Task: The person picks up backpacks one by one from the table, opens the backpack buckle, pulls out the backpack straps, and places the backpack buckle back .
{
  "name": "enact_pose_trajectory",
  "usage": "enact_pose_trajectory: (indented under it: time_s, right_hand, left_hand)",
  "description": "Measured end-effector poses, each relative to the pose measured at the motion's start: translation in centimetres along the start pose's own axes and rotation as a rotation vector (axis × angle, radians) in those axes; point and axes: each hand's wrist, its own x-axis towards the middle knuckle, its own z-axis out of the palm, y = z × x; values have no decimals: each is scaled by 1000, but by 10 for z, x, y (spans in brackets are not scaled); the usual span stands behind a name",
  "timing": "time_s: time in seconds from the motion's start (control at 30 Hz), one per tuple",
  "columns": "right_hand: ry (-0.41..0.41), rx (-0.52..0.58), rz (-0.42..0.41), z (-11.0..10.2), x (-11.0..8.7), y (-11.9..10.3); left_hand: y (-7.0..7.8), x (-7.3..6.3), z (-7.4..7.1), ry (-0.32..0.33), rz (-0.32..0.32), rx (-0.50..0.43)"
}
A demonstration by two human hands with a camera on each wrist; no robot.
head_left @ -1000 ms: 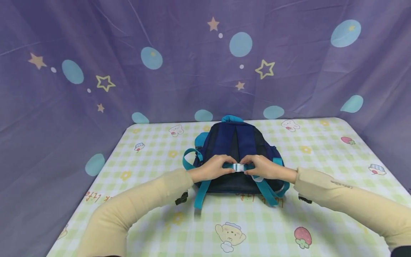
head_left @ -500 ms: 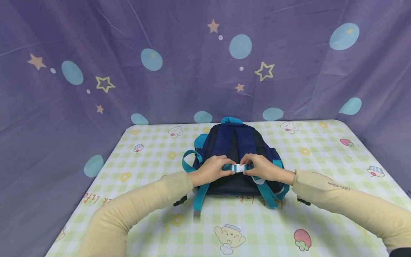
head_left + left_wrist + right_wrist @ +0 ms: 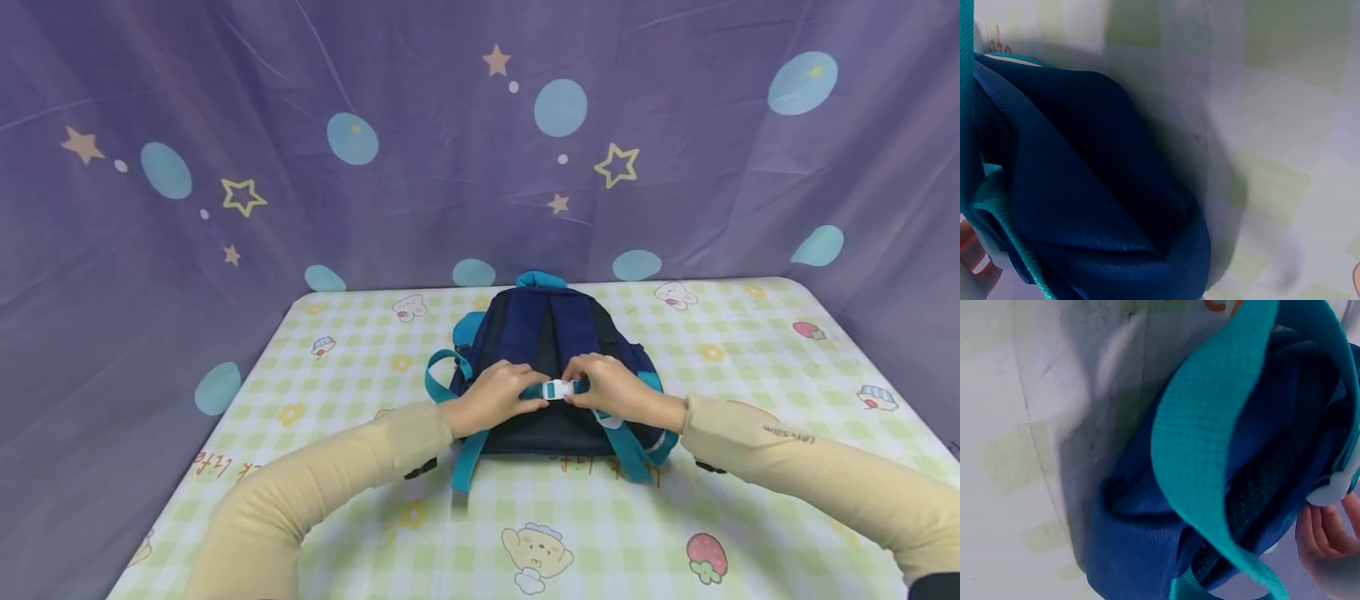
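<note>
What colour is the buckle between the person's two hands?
The buckle is white, with a bit of teal strap beside it; the head view shows it best.

White buckle [image 3: 559,390]: level, pinched between left hand [image 3: 497,397] and right hand [image 3: 611,389].
Teal strap [image 3: 532,391]: between left hand's fingers, meeting the buckle.
Navy-black backpack [image 3: 519,323]: strap side up, beneath and beyond both hands.

The head camera is looking forward-down; both wrist cameras are viewing the same navy-and-teal fabric backpack [image 3: 551,342] from nearer.
</note>
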Motion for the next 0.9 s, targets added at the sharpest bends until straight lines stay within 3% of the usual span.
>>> enact_pose_trajectory:
  time_s: [0.37,0.7,0.9]
  right_hand:
    - [-18,19,1,-4,-1,-1]
    - [-1,-12,-36,-3,-1,0]
    - [-26,-6,-48,-4,-1,0]
  left_hand:
    - [-1,2,2,19,-13,0]
    - [1,1,1,-5,8,62]
    - [1,2,1,-18,21,53]
